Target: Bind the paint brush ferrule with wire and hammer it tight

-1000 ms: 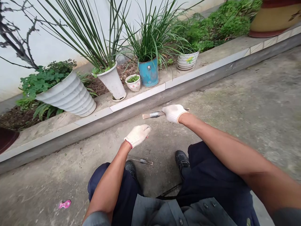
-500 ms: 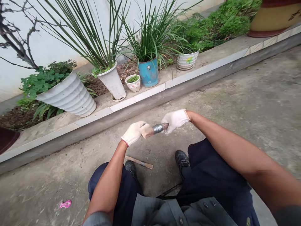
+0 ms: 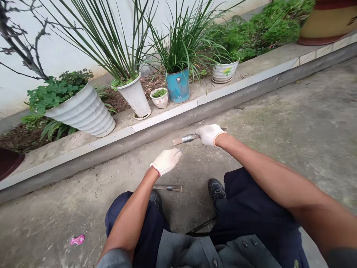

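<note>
My right hand (image 3: 209, 134), in a white knit glove, is closed around a wooden stick (image 3: 177, 142). Silver wire (image 3: 189, 138) is wound in a tight band about the stick, which pokes out on both sides of the fist. Below and left of it, my left hand (image 3: 166, 162), gloved too, is apart from the stick. Its fingers are pressed together; whether a thin strand is between them I cannot make out. On the ground by my left shoe lies a second wooden stick (image 3: 176, 189) with a wire-wound band, partly hidden behind my left arm.
Along a low tiled ledge (image 3: 164, 120) stand a ribbed white pot (image 3: 83, 111), a tall white pot (image 3: 136, 99), a small pot (image 3: 160, 100), a blue pot (image 3: 178, 87) and other planters. A pink object (image 3: 77, 240) lies on the concrete at the left.
My left hand has come off the stick and dropped slightly. My right hand has moved a little up and away with it, turning it side-on. The stick on the ground lies at a different angle.
</note>
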The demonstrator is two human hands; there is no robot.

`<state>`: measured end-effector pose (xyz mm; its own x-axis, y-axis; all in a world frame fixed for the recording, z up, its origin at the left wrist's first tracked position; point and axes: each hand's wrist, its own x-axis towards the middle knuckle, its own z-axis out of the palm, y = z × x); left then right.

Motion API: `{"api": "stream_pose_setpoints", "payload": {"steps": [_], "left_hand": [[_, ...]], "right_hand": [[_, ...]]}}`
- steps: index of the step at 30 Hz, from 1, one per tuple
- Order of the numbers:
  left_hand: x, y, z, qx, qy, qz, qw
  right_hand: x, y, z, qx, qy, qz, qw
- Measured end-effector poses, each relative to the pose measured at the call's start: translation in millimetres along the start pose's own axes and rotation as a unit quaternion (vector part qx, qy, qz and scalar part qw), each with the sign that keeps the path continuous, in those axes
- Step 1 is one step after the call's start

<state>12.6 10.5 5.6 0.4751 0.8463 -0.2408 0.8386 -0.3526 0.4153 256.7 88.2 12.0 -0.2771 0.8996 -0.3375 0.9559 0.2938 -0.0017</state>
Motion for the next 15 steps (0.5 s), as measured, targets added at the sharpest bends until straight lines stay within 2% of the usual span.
{"api": "stream_pose_setpoints", "payload": {"steps": [4,7,9,12,15], "left_hand": [[1,-5,-8,0.052,0.051,-0.012,0.997],[1,-9,-15,0.001,0.083,-0.035,0.996],[0,-11,-19,-0.057,0.093,-0.046,0.993],[-1,-10,-22,-0.156,0.105,-0.035,0.982],[-1,-4,-19,-0.289,0.093,-0.048,0.952]], "right_hand": [[-10,-9,5,-0.043,-0.060,-0.087,0.994],[-17,-12,4,0.004,-0.112,-0.195,0.974],[-21,-10,3,0.070,-0.117,-0.237,0.962],[-23,-2,0,0.172,-0.078,-0.248,0.950],[-24,3,-4,0.277,-0.054,-0.227,0.932]]}}
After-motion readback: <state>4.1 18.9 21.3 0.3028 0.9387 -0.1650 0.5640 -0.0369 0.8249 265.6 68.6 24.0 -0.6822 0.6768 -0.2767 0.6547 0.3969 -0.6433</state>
